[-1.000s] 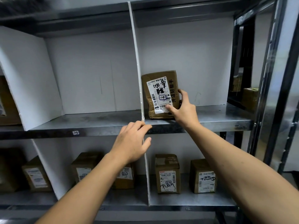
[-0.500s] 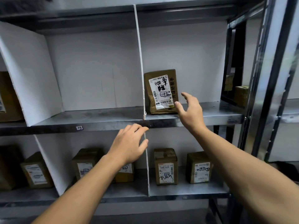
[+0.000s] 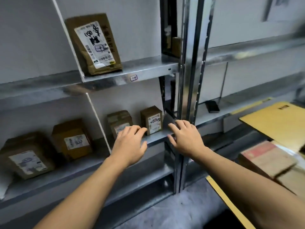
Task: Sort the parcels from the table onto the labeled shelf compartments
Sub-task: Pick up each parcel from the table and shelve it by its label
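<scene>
Head view shows steel shelving (image 3: 148, 70) over a grey floor (image 3: 173, 212), with left hand (image 3: 130, 146) and right hand (image 3: 186, 138) loosely spread, holding nothing.

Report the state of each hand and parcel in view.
Tall brown paper parcel with white label: stands on upper shelf, beside white divider, untouched.
Left hand: open, empty.
Right hand: open, empty.
Two small brown cardboard boxes: standing on lower shelf, labels outward.
Pink-topped cardboard parcel: lying at right, unsorted.

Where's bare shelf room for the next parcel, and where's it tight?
Free: upper shelf, the strip between the tall parcel and the metal upright. Tight: lower shelf right of the white divider, two boxes, with left hand and right hand in front.
</scene>
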`<state>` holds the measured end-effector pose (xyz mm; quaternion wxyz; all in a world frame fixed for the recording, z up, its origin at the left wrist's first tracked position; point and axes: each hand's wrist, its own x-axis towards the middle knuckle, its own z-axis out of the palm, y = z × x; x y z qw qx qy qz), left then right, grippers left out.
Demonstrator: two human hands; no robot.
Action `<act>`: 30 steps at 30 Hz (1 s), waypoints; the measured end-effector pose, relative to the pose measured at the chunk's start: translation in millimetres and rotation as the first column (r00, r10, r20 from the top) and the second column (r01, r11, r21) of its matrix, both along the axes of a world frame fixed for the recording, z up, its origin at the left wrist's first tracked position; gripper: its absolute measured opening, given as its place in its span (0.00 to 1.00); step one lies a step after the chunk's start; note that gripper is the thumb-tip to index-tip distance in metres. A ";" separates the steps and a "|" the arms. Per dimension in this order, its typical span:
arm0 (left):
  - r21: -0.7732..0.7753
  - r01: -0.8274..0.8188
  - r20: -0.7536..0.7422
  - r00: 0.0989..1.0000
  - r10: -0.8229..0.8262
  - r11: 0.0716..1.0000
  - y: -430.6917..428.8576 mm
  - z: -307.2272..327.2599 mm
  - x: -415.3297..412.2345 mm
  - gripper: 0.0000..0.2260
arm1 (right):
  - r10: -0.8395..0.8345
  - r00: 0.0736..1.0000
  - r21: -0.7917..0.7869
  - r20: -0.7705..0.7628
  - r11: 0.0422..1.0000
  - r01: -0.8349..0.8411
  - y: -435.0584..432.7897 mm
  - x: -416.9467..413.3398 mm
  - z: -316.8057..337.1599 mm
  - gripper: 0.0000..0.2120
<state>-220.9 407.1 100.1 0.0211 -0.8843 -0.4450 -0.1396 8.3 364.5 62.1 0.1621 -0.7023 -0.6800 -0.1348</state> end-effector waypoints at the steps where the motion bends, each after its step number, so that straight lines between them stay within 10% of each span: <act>1: -0.028 0.026 -0.020 0.999 -0.027 0.999 -6.1 -11.8 11.1 0.23 | -0.036 0.999 -0.056 0.017 0.998 0.037 -17.1 10.3 -12.8 0.24; 14: -0.233 0.417 -0.108 0.887 -0.449 0.879 -95.6 -81.0 224.0 0.21 | -0.523 0.851 -0.368 -0.042 0.800 0.474 -214.5 167.5 -79.2 0.22; 30: -0.426 0.695 -0.118 0.591 -0.798 0.579 -256.5 -153.8 465.9 0.22 | -0.908 0.292 -0.605 -0.301 0.419 0.677 -412.8 294.4 -176.7 0.26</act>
